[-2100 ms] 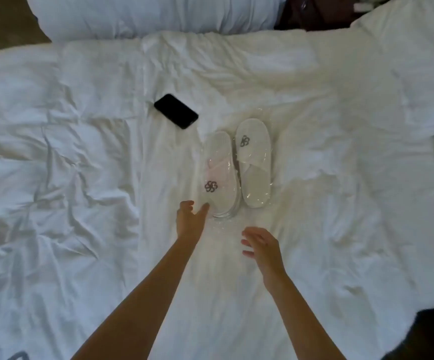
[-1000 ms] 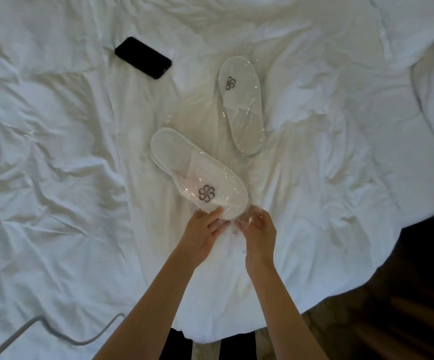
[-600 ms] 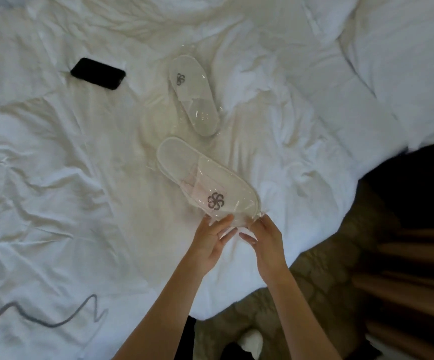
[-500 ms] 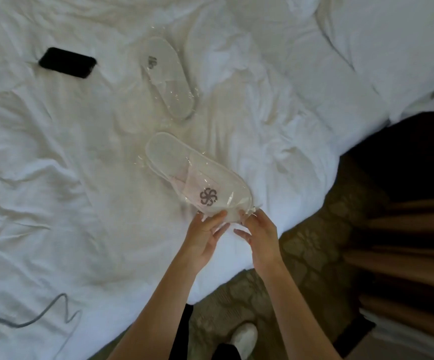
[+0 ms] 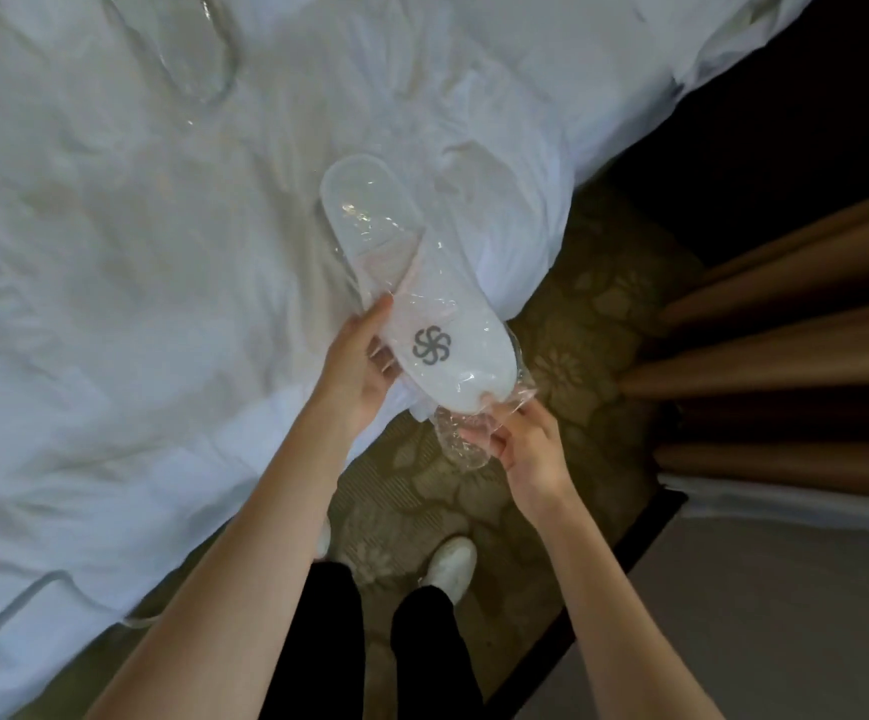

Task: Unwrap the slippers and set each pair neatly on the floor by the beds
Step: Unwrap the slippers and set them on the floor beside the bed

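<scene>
Left hand (image 5: 357, 363) grips the wrapped slipper pack (image 5: 411, 293) along its side near the toe, thumb on top of the film, holding it up over the edge of the bed (image 5: 110, 304). Right hand (image 5: 523, 441) pinches the loose end of the clear plastic wrap (image 5: 461, 433) just below the toe, fingers closed on the bunched film and apparently pulling it open. The pack looks like it is still mostly sealed: film glints across the heel and the strap with the grey flower logo (image 5: 431, 345), so by this view the unwrapping has only begun. A second wrapped pack (image 5: 188, 49) lies further up the bed, blurred and untouched, well apart from the first. No slippers are on the floor yet, so both packs remain to be opened and set down by the beds. Below, the patterned carpet (image 5: 567, 356) between the bed and the brown curtain (image 5: 796, 324) is narrow, and the person's own white shoes (image 5: 450, 566) stand there, leaving little room for placing a pair
</scene>
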### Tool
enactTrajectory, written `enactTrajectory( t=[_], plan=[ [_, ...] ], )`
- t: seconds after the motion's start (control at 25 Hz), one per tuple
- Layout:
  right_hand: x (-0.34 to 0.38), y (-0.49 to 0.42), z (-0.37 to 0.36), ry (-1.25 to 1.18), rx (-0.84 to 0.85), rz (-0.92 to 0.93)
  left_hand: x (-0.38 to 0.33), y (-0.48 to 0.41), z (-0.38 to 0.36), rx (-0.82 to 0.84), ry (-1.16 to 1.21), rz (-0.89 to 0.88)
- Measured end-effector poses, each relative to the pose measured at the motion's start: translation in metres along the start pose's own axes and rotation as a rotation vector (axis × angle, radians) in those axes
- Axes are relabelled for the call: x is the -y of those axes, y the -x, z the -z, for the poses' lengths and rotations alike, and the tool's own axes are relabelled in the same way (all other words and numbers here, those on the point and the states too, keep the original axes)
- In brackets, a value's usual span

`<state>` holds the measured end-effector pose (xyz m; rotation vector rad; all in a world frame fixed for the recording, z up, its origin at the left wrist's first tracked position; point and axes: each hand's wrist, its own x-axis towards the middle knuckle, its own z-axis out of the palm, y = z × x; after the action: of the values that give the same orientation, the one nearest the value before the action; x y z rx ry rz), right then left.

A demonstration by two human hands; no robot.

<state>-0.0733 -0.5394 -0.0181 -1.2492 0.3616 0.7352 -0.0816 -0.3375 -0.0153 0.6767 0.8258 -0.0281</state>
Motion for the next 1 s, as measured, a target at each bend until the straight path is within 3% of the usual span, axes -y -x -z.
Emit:
enactTrajectory(
  t=[0.2,0.44,0.8,0.92,1.0],
  plan=[
    [-0.011,0.002,0.001,-0.024,-0.014,0.032,-0.018,-0.012,0.007,0.011,-0.007,-0.023],
    [-0.028,0.0,-0.006,0.029,-0.078,0.015,-0.068,-0.015,0.065,-0.152,0.02,-0.123],
    [-0.016,0.001,0.007,-0.073,-0.4,-0.009,-0.184,-0.001,0.195,-0.452,0.255,-0.355],
    [-0.008,-0.001,-0.001,-0.148,-0.44,0.012,-0.181,0.007,0.202,-0.557,0.23,-0.334],
    [-0.005,-0.002,-0.009,-0.17,-0.426,0.031,-0.163,0.009,0.181,-0.512,0.178,-0.259]
  ],
)
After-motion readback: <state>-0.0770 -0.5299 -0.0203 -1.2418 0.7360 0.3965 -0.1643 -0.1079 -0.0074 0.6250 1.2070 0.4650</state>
